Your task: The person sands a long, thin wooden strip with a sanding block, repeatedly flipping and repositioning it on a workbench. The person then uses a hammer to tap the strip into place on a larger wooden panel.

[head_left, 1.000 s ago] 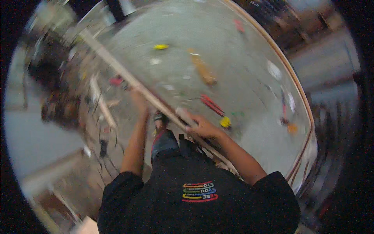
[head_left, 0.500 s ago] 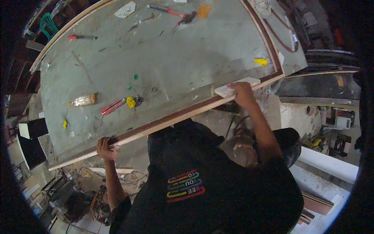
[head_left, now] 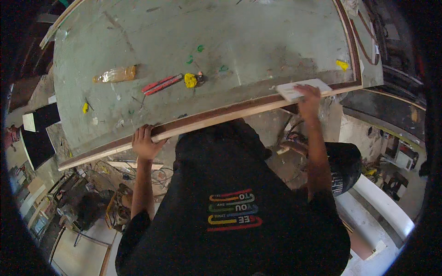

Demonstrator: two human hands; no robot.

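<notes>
My left hand (head_left: 146,142) grips the near edge of a long wooden frame strip (head_left: 221,113), pale outside with a dark brown inner band. Its fingers lie over the top and the thumb sticks out along the front. Toward the right end of the same strip, my right hand (head_left: 309,100) is closed on a flat white rectangular block (head_left: 290,90). That block rests across the strip and the grey-green tabletop (head_left: 239,50), partly covered by my fingers. Motion slightly smears the right fingers.
On the tabletop lie a clear bottle (head_left: 115,74) with amber tint, a red-handled tool (head_left: 162,84), a yellow crumpled lump (head_left: 190,80) and another yellow scrap (head_left: 342,65) near the right corner. Cables and machinery (head_left: 83,202) clutter the floor at lower left.
The whole view has shifted, so the table sits higher and further right. My left hand has moved rightward along the strip. My right hand stays on the white block near the right corner.
</notes>
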